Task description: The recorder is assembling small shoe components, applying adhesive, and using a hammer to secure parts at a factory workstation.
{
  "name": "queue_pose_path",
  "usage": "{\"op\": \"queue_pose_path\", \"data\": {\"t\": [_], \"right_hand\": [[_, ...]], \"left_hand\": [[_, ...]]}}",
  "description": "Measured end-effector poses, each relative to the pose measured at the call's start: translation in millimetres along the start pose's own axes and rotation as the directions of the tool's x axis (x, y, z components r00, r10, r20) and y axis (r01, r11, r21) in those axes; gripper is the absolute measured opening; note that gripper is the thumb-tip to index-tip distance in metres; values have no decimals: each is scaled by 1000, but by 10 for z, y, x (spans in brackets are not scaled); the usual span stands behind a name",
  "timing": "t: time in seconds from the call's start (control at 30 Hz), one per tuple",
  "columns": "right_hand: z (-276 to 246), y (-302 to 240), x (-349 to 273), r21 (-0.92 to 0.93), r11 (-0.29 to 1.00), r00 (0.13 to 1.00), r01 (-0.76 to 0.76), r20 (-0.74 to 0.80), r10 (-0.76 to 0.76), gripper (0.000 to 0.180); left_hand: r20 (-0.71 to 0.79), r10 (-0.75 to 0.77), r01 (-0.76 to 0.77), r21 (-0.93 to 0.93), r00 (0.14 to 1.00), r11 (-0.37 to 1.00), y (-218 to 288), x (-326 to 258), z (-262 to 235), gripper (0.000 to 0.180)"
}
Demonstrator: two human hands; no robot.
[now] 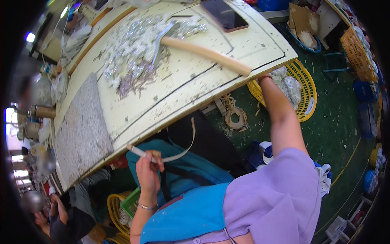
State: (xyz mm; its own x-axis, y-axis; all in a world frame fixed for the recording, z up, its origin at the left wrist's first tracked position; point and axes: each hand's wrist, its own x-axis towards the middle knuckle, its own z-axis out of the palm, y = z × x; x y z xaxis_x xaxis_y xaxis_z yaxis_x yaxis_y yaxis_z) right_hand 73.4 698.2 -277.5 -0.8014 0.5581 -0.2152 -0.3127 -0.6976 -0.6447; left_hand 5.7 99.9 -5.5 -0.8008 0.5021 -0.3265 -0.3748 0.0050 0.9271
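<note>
Down at the lower middle of the frame, the person's left hand (pixel 148 171) has its fingers pinched together on one end of a thin pale strip (pixel 181 149). The strip curls up and to the right, just below the edge of the cream worktable (pixel 178 95). The right hand (pixel 264 78) is stretched out to the table's far right edge, near the end of the wooden handle (pixel 207 55). It's mostly tucked behind the edge, so whether those fingers are spread or closed can't be told.

Looks like the step in hand is holding the strip ready while the other hand reaches for something by the yellow basket (pixel 305 106) (that's a guess from the pose). Any next move would need the right hand back in sight and the strip kept off the lap.

Around it: a heap of silvery scraps (pixel 134 49) sits upper middle with the handle's metal head (pixel 161 35) lying on it. There's a phone (pixel 224 14) at the top and a grey speckled stone slab (pixel 81 126) on the left of the table. A coil of tan strips (pixel 236 117) lies on the green floor. The table edge itself blocks the reach, and another person (pixel 61 215) crouches at lower left.
</note>
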Motion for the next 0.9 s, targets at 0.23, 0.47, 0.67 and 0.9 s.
{"op": "queue_pose_path", "data": {"t": [0.23, 0.47, 0.67, 0.9], "right_hand": [[775, 1443, 349, -176, 927, 935, 331, -74, -348, 35], [794, 1960, 517, -440, 760, 793, 479, -153, -589, 30], [-59, 1809, 599, -697, 562, 666, 445, -161, -728, 25], [741, 1393, -441, -777, 601, 519, -186, -598, -611, 22]], "left_hand": [[-99, -159, 173, 157, 982, 972, -109, -38, -52, 24], [-81, -253, 266, 270, 964, 926, -136, 80, 147, 25], [77, -350, 258, 531, 934, 807, -216, 172, 246, 25], [52, -390, 283, 600, 919, 748, -181, 155, 277, 23]]}}
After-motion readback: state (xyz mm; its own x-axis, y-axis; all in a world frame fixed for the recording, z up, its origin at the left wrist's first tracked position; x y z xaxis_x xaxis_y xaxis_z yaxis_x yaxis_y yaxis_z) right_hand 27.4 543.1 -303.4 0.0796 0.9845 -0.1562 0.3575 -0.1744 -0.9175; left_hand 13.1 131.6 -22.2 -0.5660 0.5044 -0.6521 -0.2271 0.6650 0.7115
